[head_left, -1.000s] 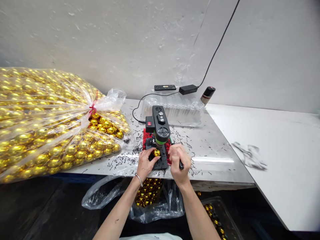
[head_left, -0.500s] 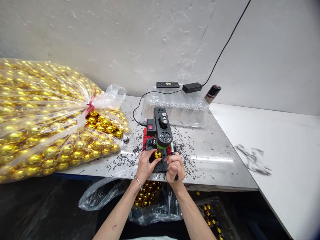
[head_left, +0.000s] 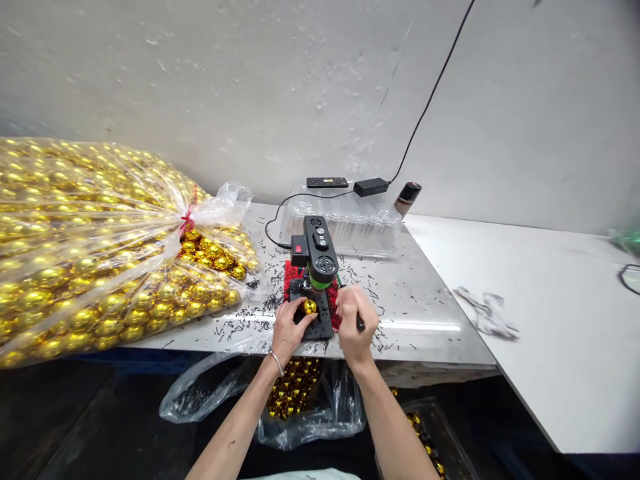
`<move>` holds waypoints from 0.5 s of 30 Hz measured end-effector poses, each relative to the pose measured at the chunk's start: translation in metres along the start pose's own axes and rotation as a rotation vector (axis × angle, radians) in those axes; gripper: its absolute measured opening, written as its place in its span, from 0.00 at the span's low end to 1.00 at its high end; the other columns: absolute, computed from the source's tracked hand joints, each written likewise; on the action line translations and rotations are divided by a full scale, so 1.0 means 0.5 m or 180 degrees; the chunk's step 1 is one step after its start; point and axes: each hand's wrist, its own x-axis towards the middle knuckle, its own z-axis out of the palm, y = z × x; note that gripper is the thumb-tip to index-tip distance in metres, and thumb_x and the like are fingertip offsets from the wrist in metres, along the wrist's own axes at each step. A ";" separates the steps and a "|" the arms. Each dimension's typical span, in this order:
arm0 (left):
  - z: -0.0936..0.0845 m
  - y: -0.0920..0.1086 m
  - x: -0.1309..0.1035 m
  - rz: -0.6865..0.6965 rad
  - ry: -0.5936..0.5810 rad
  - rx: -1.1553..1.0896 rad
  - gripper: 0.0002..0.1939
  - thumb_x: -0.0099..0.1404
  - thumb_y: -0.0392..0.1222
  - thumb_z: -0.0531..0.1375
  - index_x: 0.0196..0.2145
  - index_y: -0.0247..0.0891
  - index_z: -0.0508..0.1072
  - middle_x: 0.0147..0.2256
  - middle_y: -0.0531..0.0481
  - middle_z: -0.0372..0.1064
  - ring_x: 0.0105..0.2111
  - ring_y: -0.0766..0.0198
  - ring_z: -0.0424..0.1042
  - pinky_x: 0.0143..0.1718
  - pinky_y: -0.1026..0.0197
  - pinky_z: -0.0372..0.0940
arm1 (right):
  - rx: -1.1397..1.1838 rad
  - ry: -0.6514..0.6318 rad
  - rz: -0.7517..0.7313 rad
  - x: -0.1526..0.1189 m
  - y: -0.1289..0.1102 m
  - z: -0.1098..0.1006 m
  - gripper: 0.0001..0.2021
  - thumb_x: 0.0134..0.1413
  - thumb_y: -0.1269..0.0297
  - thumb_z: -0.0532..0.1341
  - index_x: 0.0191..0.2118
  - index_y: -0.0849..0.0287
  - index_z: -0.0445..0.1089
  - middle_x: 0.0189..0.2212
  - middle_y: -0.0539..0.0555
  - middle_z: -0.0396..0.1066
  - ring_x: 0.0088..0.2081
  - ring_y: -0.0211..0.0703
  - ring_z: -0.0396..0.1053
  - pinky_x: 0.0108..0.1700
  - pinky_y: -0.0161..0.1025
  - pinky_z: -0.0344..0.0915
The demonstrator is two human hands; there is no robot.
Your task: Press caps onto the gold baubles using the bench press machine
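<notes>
A small black press-like machine (head_left: 320, 247) with a red switch stands on the metal table (head_left: 430, 313). Between the thumb and fingers of my left hand (head_left: 290, 328) is a shiny gold ball (head_left: 309, 307), held at the machine's black base plate (head_left: 323, 325) under the green-ringed head. My right hand (head_left: 357, 320) is wrapped round the machine's black lever handle (head_left: 360, 323), to the right of the base. Red material (head_left: 333, 300) shows beneath the base. Small black bits lie scattered around the machine.
A large clear bag of gold balls (head_left: 100, 267) fills the left side. Behind the machine are a clear plastic box (head_left: 345, 230), a black adapter (head_left: 371, 187) and a dark-capped can (head_left: 407, 199). Gloves (head_left: 487, 312) lie right. An open bag of gold balls (head_left: 295, 390) hangs below the table edge.
My right hand has turned with the lever and stands farther from my left hand. The ball now shows more clearly below the head. The whole view has shifted slightly.
</notes>
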 end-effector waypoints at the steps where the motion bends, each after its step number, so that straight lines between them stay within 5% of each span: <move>1: -0.010 0.006 -0.015 0.0109 0.0056 0.0009 0.15 0.62 0.46 0.64 0.46 0.40 0.74 0.42 0.45 0.77 0.43 0.53 0.74 0.50 0.47 0.67 | -0.0006 -0.0032 0.0114 0.012 -0.012 -0.003 0.16 0.65 0.69 0.50 0.24 0.56 0.57 0.23 0.48 0.59 0.27 0.36 0.59 0.30 0.37 0.56; 9: -0.083 0.003 -0.217 0.1309 -0.0617 0.0462 0.20 0.70 0.50 0.55 0.55 0.38 0.67 0.50 0.40 0.73 0.49 0.57 0.74 0.47 0.57 0.73 | 0.0145 0.0077 0.0184 -0.012 -0.005 0.004 0.15 0.65 0.70 0.51 0.25 0.57 0.60 0.25 0.49 0.61 0.28 0.36 0.61 0.32 0.37 0.58; 12: -0.105 -0.013 -0.172 0.1302 -0.0329 0.0633 0.19 0.70 0.49 0.55 0.53 0.37 0.69 0.47 0.41 0.73 0.47 0.57 0.75 0.46 0.57 0.73 | 0.0211 0.0132 0.0168 -0.025 0.007 0.009 0.14 0.65 0.70 0.51 0.25 0.58 0.61 0.25 0.48 0.61 0.27 0.35 0.60 0.30 0.37 0.57; 15: -0.147 -0.027 -0.030 0.0820 0.0265 0.1112 0.14 0.72 0.38 0.50 0.49 0.38 0.72 0.46 0.41 0.73 0.48 0.56 0.73 0.50 0.52 0.70 | 0.0240 0.0144 0.0138 -0.028 0.012 0.009 0.14 0.64 0.71 0.51 0.26 0.58 0.61 0.25 0.48 0.61 0.27 0.36 0.60 0.29 0.36 0.56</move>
